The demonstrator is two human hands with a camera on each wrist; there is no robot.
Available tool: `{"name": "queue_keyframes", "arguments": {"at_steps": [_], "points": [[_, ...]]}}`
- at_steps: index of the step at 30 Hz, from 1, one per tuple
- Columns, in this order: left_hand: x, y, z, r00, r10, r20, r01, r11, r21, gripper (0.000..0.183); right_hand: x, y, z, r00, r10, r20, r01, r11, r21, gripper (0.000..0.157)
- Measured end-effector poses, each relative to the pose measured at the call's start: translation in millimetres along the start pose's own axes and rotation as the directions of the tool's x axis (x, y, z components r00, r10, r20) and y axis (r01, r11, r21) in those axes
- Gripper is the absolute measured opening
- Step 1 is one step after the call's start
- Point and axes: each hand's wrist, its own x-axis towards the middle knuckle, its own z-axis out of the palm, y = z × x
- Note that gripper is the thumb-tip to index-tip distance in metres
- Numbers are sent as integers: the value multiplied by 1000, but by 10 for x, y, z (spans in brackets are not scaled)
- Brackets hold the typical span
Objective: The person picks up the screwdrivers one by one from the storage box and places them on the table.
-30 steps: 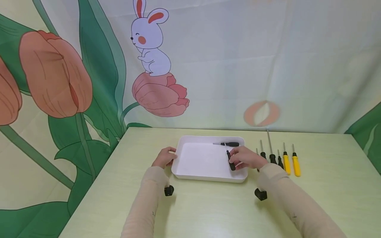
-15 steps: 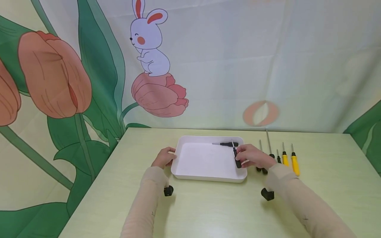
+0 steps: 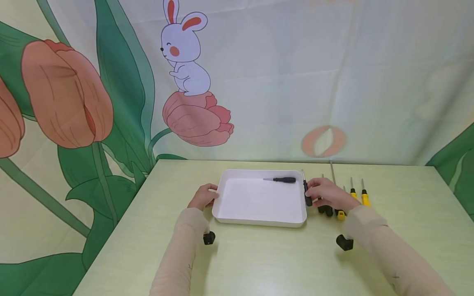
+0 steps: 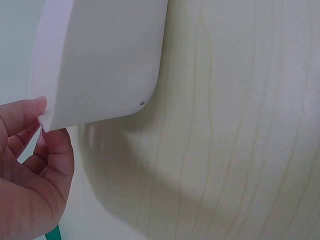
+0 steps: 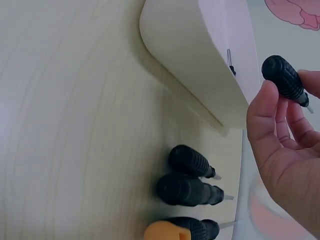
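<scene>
My left hand (image 3: 201, 197) pinches the left rim of a white rectangular tray (image 3: 259, 223); in the left wrist view, its thumb and fingers (image 4: 60, 150) grip the tray's edge. A small black screwdriver (image 3: 307, 197) is pinched by my right hand (image 3: 333, 194) at the tray's right rim, shaft pointing away. The right wrist view shows its ribbed handle (image 5: 282, 77) between thumb and fingertips, raised above the table. Inside the tray, near the back right, lies another black screwdriver (image 3: 285, 180), its shaft to the left.
Right of the tray, black-handled screwdrivers (image 5: 187, 190) lie side by side, partly hidden by my right hand in the head view. Yellow-handled screwdrivers (image 3: 365, 199) lie farther right. A printed curtain (image 3: 259, 82) hangs behind the table (image 3: 266, 259).
My right hand has moved right with the black screwdriver, from over the tray's inside to its right rim. The left hand stays on the tray, which has not visibly moved.
</scene>
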Motion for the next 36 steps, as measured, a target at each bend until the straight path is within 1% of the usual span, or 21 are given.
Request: {"name": "queue_keyframes", "arguments": {"at_steps": [5, 10, 13, 15, 22, 29, 36], "points": [[-16, 5, -5, 1000, 2, 8, -2, 1000, -10, 30, -64, 32, -97, 999, 12, -35, -12, 1000, -5, 38], [-20, 7, 0, 1000, 9, 11, -9, 1000, -25, 29, -117, 58, -183, 998, 29, -55, -28, 1000, 7, 38], [-23, 7, 1, 1000, 10, 9, -9, 1000, -29, 29, -157, 72, -235, 998, 26, -51, -26, 1000, 2, 41], [-28, 6, -2, 1000, 11, 11, -11, 1000, -28, 29, -182, 85, -270, 998, 25, -51, -25, 1000, 6, 41], [-31, 7, -8, 1000, 6, 13, -6, 999, -35, 30, -274, 118, -406, 998, 13, -62, -13, 1000, 11, 33], [-39, 8, -6, 1000, 12, 18, -11, 999, -39, 30, -371, 127, -532, 995, 30, -97, -29, 999, 14, 36], [-29, -2, -5, 1000, 15, 12, -14, 999, -39, 28, -434, 192, -648, 990, 47, -133, -47, 999, 4, 36]]}}
